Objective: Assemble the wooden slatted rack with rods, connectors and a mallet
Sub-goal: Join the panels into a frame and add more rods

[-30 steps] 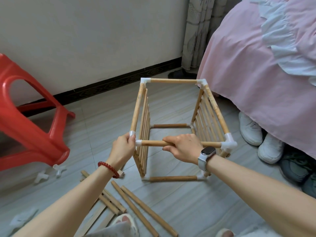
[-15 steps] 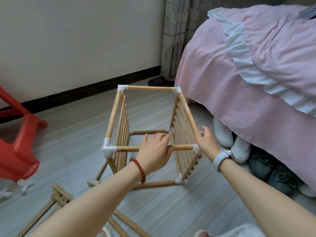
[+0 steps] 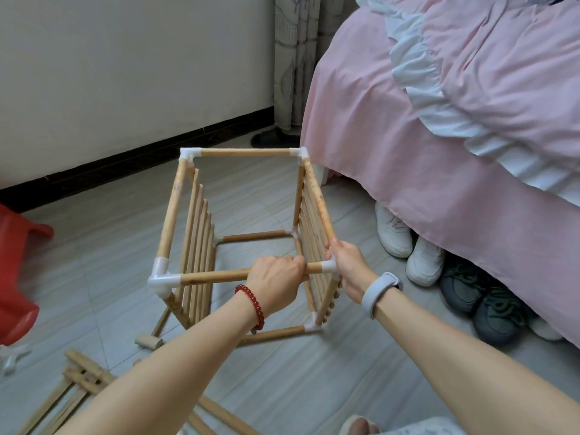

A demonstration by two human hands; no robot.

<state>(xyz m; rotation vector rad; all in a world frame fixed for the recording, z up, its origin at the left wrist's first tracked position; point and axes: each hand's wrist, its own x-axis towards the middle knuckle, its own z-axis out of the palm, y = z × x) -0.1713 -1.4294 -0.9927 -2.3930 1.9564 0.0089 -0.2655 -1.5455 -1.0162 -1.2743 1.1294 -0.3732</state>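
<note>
A box-shaped wooden rack frame (image 3: 175, 211) stands on the tiled floor, with slatted panels on its left and right sides and white plastic connectors at the corners. My left hand (image 3: 276, 277) is closed around the near top rod (image 3: 213, 276), close to its right end. My right hand (image 3: 346, 266) grips the near right corner connector (image 3: 328, 265) and the end of the right top rod. A wooden mallet (image 3: 150, 340) lies on the floor by the rack's near left leg. Spare rods and a slat panel (image 3: 78, 376) lie at the lower left.
A bed with a pink cover (image 3: 439, 158) is close on the right, with several shoes (image 3: 423, 262) under its edge. A red plastic stool (image 3: 15, 277) stands at the left edge. A loose white connector (image 3: 11, 359) lies near it. The wall (image 3: 125, 64) runs behind.
My left hand left the near left corner and closed on the near rod's right part. My right hand moved from the rod to the near right corner. The view shifted right.
</note>
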